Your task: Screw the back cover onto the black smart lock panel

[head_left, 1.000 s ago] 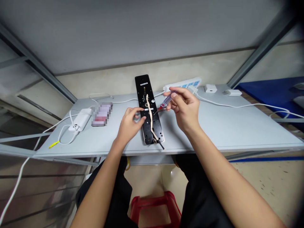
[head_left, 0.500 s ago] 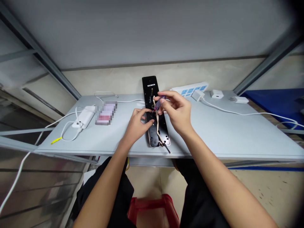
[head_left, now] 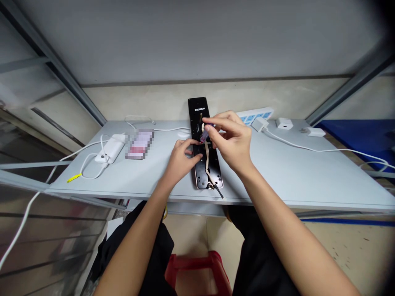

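A long black panel (head_left: 201, 107), perhaps the back of a door lock, lies lengthwise on the table. A pale cable (head_left: 207, 158) runs down its middle, with a dark end beyond its near edge. Pinched in my right hand (head_left: 233, 137) is a screwdriver (head_left: 205, 135) with a purple see-through handle, tilted with its lower end towards the panel; its tip is too small to make out. My left hand (head_left: 182, 158) is at the panel's left edge, index finger and thumb apart and touching its face. The index fingertip is close to the screwdriver's lower end.
On the left of the table (head_left: 160, 176) are a blurred-out phone (head_left: 140, 144) and a white power bank-like block (head_left: 111, 148) with cables. A white power strip (head_left: 254, 116), a plugged-in charger (head_left: 259, 124) and two loose adapters (head_left: 284, 123) stand right. A red stool (head_left: 197, 263) is below.
The view has shifted slightly, moving everything a little. Both hands keep their places at the panel; my right hand's fingers have turned slightly on the screwdriver handle.
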The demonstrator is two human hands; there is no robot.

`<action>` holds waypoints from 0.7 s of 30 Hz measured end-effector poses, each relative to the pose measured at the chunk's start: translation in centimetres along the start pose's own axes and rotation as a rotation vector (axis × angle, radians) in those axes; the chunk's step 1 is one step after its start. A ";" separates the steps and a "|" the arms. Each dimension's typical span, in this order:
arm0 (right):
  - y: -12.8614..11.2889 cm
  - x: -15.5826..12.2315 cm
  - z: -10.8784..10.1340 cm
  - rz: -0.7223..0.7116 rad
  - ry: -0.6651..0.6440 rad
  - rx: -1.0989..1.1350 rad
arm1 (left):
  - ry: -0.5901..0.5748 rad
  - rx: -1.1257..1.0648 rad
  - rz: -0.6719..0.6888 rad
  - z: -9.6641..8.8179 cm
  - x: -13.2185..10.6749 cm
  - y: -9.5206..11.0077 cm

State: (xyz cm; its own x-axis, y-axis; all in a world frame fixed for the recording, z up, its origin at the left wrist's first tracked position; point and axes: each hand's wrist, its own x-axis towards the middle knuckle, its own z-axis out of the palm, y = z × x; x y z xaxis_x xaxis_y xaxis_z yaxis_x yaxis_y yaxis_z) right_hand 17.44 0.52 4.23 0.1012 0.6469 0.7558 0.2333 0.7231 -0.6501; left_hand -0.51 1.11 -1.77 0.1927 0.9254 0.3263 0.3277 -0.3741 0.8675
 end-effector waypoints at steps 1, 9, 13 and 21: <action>-0.1 0.2 -0.1 -0.003 -0.016 0.006 | 0.004 -0.021 0.000 0.0 0.0 0.0; -0.4 1.1 -0.9 0.107 -0.122 0.126 | 0.022 -0.052 -0.063 0.3 0.0 -0.4; -0.6 1.3 -0.9 0.081 -0.191 0.185 | 0.020 -0.045 -0.063 0.3 0.1 -0.2; -1.1 1.5 -0.2 0.194 -0.157 0.240 | 0.038 -0.041 -0.060 0.5 0.1 -0.3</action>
State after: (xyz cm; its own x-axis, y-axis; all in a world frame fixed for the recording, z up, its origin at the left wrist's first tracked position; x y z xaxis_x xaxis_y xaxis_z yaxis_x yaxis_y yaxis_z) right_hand 17.55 0.71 6.09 -0.0330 0.7939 0.6071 -0.0117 0.6071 -0.7945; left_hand -0.20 1.27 -2.22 0.1380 0.9480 0.2869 0.2994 -0.3160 0.9003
